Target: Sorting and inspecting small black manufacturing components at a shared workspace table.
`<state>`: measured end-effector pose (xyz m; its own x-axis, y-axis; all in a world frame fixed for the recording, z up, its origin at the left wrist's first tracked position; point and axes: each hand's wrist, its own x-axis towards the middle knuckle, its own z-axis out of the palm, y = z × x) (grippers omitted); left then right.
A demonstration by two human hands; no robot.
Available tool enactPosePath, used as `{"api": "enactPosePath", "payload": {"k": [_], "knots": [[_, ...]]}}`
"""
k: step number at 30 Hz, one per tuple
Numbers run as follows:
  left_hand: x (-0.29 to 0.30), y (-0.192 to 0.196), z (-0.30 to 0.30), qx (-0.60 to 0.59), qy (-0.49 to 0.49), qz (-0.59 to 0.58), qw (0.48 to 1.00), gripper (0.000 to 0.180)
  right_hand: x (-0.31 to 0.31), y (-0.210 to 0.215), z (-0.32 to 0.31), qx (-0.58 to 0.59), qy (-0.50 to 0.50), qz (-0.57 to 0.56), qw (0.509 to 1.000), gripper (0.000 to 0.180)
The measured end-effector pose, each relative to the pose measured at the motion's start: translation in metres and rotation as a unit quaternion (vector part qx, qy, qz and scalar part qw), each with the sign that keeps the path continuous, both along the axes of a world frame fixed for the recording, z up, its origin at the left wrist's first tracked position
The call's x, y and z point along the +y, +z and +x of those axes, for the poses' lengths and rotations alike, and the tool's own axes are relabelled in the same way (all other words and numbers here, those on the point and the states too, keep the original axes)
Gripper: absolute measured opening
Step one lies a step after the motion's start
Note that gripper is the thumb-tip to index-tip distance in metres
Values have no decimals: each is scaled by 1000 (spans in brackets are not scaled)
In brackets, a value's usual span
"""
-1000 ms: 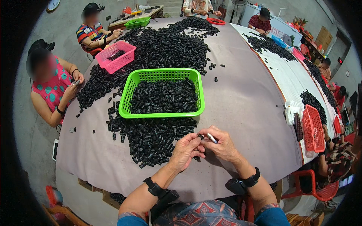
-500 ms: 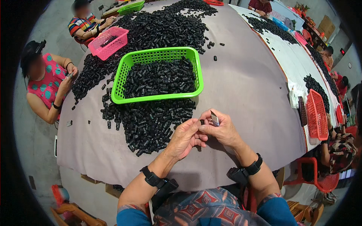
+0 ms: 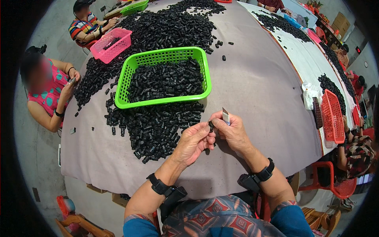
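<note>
Grey cloth covers the long surface (image 3: pixel 256 91) in front of you, and your work sits just above its near edge. Your left hand (image 3: pixel 194 141) pinches one small black plastic part (image 3: pixel 211 126) between thumb and fingertips, held up off the cloth and pressed close to your right hand (image 3: pixel 233 132). That right hand is closed around a small silvery blade (image 3: pixel 225 116) whose tip stands up above the knuckles.

To do this trimming well, keep the part pinched low so its working edge stays exposed, brace the two hands against each other as they are now, and draw the blade away from your left thumb in short strokes.

Just left of your hands lies a loose heap of black parts (image 3: pixel 158 128), touching the front wall of the green basket (image 3: pixel 122 89), which is itself about half full of the same pieces. Farther off are a pink basket (image 3: pixel 103 53) and a bigger black pile (image 3: pixel 169 27); other people sit along the left edge, and a red basket (image 3: pixel 335 116) stands to the right.

Exactly where the blade meets the part is hidden behind your fingers, and the part's shape is too small to read; it may be a short ribbed sleeve. How the blade's handle is built cannot be seen inside your fist.
</note>
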<state>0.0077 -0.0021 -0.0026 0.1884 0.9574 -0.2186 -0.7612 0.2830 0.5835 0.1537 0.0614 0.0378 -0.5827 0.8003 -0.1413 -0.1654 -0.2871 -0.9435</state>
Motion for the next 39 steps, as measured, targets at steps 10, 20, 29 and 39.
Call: {"api": "enactPosePath", "payload": {"k": [10,20,29,39], "knots": [[0,-1,-1,-19,-1,9,1000,17,2,-10,1,4,37,39,999,11],[1,1,-1,-46,-29,-7,998,15,6,-13,5,2,20,3,1000,11],[1,3,-1,-73,-36,-9,997,16,2,-6,2,-2,21,53,998,9],[0,2,2,-56,-37,-3,998,17,5,-14,4,-15,9,74,997,10]]}}
